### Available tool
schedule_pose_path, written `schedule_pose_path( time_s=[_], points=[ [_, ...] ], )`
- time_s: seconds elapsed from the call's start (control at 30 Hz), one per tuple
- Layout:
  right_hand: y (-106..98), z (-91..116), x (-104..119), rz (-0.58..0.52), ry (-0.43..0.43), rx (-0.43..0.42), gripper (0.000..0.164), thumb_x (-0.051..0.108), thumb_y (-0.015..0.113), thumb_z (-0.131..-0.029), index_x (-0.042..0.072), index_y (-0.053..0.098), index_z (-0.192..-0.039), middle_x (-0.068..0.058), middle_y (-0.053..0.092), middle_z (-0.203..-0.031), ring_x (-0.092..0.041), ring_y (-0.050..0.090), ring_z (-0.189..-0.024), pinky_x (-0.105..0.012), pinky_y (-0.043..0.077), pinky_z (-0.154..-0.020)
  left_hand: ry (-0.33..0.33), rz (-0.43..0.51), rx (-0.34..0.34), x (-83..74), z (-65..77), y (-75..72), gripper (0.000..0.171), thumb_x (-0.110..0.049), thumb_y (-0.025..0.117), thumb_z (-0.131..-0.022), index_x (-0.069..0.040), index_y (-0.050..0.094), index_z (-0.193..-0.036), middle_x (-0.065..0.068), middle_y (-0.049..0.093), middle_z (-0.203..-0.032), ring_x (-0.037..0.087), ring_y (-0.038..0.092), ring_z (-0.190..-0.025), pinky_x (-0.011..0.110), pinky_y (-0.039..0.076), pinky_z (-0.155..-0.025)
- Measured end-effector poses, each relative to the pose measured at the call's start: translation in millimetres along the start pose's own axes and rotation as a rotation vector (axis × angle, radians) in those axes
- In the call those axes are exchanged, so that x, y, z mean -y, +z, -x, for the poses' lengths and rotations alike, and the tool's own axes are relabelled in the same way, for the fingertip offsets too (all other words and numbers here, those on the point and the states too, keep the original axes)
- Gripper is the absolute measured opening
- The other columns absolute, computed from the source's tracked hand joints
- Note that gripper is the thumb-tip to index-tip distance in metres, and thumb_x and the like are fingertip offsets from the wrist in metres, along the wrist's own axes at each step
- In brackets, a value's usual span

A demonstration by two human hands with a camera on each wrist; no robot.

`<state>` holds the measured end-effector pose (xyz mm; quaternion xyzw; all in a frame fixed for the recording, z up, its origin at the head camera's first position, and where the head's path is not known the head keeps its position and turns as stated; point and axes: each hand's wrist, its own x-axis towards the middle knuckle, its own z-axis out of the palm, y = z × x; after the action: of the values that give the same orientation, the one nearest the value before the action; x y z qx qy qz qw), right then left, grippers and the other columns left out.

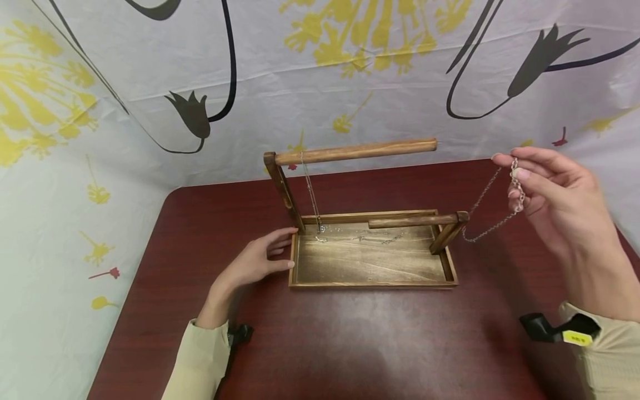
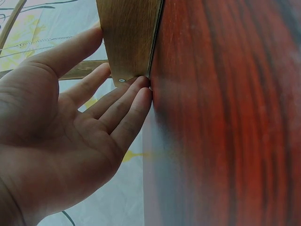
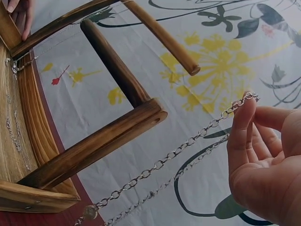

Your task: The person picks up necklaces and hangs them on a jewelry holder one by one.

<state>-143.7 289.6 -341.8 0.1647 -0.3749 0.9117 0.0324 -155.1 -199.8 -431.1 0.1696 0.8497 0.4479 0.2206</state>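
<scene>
My right hand [image 1: 565, 194] is raised to the right of a wooden jewelry stand [image 1: 372, 272], pinching a silver chain necklace [image 3: 159, 165] between thumb and fingertips. The necklace hangs down in a loop whose low end comes close beside the stand's short arm [image 1: 410, 221]. On the table, my left hand [image 1: 257, 258] touches the left end of the stand's tray with extended fingers. A thin necklace [image 1: 311, 189] hangs from the left part of the tall bar [image 1: 360, 151], its lower end reaching into the tray.
More fine chain [image 1: 382, 239] lies along the back of the tray. The stand rests on a dark red wooden table [image 1: 340, 339]. A white cloth [image 1: 280, 105] with yellow and grey flower prints hangs behind the table and at its left.
</scene>
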Motion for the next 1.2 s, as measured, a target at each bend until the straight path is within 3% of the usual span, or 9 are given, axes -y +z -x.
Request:
schedule_pose_path(
  time_s=[0.33, 0.87, 1.2],
  points=[
    [1, -7, 0, -0.001, 0.034, -0.067, 0.036, -0.026, 0.034, -0.095, -0.020, 0.057, -0.122, -0.033, 0.066, -0.112, -0.028, 0.063, -0.061, -0.030, 0.054, -0.051, 0.005, -0.025, -0.001, 3.1, -0.7, -0.4, 0.070, -0.019, 0.076, -0.090, -0.021, 0.043, -0.151, 0.009, 0.047, -0.149, 0.028, 0.048, -0.135, 0.045, 0.044, -0.108],
    [16, -19, -3, 0.053, 0.075, -0.035, 0.036, -0.025, 0.036, -0.095, -0.019, 0.057, -0.124, -0.031, 0.066, -0.114, -0.027, 0.062, -0.062, -0.029, 0.054, -0.053, 0.015, -0.022, 0.001, 2.7, -2.8, -0.7, 0.070, -0.021, 0.077, -0.089, -0.024, 0.043, -0.150, 0.009, 0.048, -0.149, 0.028, 0.048, -0.135, 0.046, 0.044, -0.109],
    [35, -34, -8, 0.062, 0.061, 0.030, 0.033, -0.028, 0.036, -0.093, -0.022, 0.058, -0.118, -0.031, 0.069, -0.101, -0.027, 0.062, -0.063, -0.032, 0.055, -0.052, 0.018, -0.024, -0.002, 6.5, -1.7, -0.3, 0.070, -0.020, 0.076, -0.090, -0.021, 0.043, -0.151, 0.009, 0.047, -0.149, 0.029, 0.048, -0.135, 0.046, 0.044, -0.109]
  ],
)
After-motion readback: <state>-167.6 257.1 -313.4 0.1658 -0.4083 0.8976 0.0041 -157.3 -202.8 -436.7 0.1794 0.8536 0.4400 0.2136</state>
